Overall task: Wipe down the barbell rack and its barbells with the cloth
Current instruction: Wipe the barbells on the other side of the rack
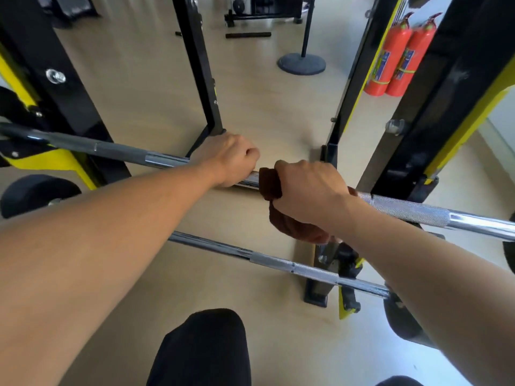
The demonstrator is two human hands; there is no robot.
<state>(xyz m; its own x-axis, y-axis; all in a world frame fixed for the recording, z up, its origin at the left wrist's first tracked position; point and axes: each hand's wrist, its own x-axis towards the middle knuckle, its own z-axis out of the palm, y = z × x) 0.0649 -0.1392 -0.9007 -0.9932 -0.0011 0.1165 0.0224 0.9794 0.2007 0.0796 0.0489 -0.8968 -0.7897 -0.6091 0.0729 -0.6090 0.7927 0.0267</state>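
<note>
A chrome barbell (pixel 418 211) runs across the black and yellow rack (pixel 434 129) at mid height. My left hand (pixel 231 160) grips its bare shaft near the middle. Just to the right, my right hand (pixel 309 190) holds a brown cloth (pixel 292 224) wrapped round the same bar; a loose end of the cloth hangs below the hand. A second, lower barbell (pixel 292 267) lies closer to me, partly hidden behind both forearms.
Black weight plates sit at the bar ends, left (pixel 36 195) and lower right (pixel 404 321). Two red fire extinguishers (pixel 395 54) stand behind the right upright. A round stanchion base (pixel 302 63) and other gym gear are on the beige floor beyond. My dark-clad knee (pixel 203 349) is below.
</note>
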